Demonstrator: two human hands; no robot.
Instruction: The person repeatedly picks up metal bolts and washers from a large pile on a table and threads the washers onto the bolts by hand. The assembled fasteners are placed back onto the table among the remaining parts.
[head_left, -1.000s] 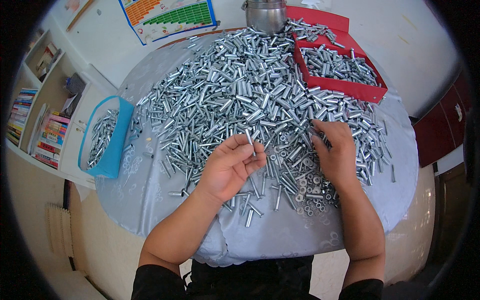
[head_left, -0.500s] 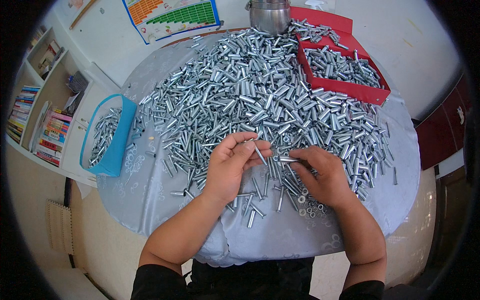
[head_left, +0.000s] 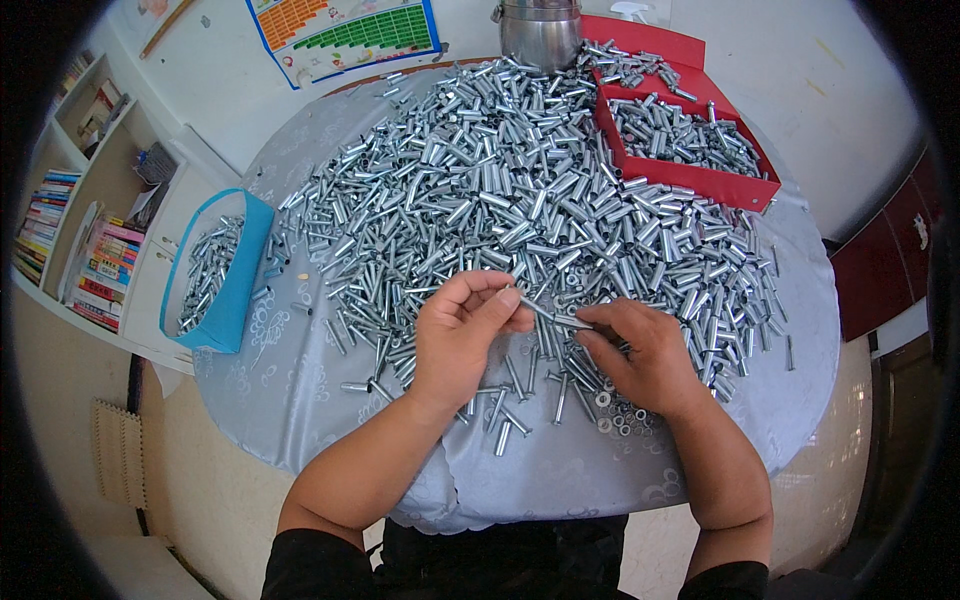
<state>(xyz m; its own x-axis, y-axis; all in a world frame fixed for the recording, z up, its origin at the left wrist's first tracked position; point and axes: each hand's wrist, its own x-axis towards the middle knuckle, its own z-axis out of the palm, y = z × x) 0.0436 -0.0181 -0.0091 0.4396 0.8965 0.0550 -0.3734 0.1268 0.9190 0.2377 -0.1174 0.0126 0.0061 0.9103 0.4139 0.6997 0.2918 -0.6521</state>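
Note:
Between thumb and fingers, my left hand (head_left: 462,330) pinches a thin silver bolt (head_left: 538,309) that points right. My right hand (head_left: 645,352) grips a short silver metal sleeve (head_left: 571,322) in its fingertips. The bolt's tip meets the sleeve's left end; whether it is inside cannot be made out. Both hands are over the near edge of a big heap of silver sleeves and bolts (head_left: 500,190). Several loose bolts (head_left: 561,398) lie on the cloth between my forearms. Beside my right wrist are small washers or nuts (head_left: 622,418).
A grey patterned cloth covers the round table (head_left: 260,420). At the left stands a blue fabric bin (head_left: 240,300) of metal parts. A red box (head_left: 690,182) full of sleeve pieces is at the far right, near a steel pot (head_left: 540,35). Bookshelves (head_left: 100,200) flank the table's left.
The bolt in my left hand has swung from pointing down to pointing right, and its tip has come to the sleeve. My right hand has shifted very little.

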